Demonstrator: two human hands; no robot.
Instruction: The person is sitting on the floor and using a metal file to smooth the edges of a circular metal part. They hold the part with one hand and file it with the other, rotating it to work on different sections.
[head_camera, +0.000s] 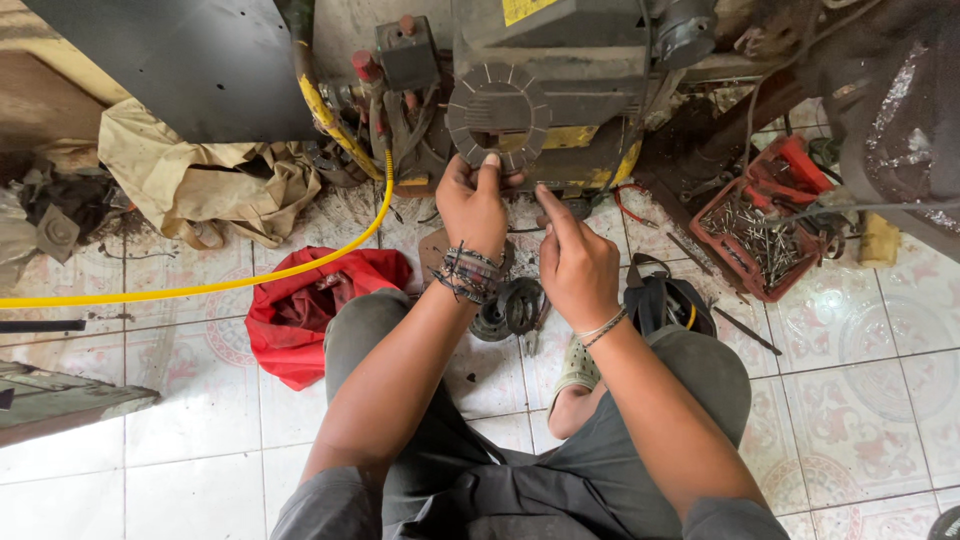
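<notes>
Your left hand (472, 200) pinched the lower edge of the gray slotted disc (497, 115) against the machine (560, 70) just above your knuckles. Your right hand (575, 260) sat beside it, half curled with one finger out, holding nothing I could see. That thin grip could have slipped, dropping the disc onto the round metal parts (510, 308) below your wrists.

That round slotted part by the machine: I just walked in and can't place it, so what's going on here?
A person sits on the tiled floor facing a dark and yellow machine. Their left hand holds a round slotted disc up against it, while the right hand hovers just below, fingers pinched. A red tray of screws, a yellow hose and a red cloth lie nearby.
</notes>
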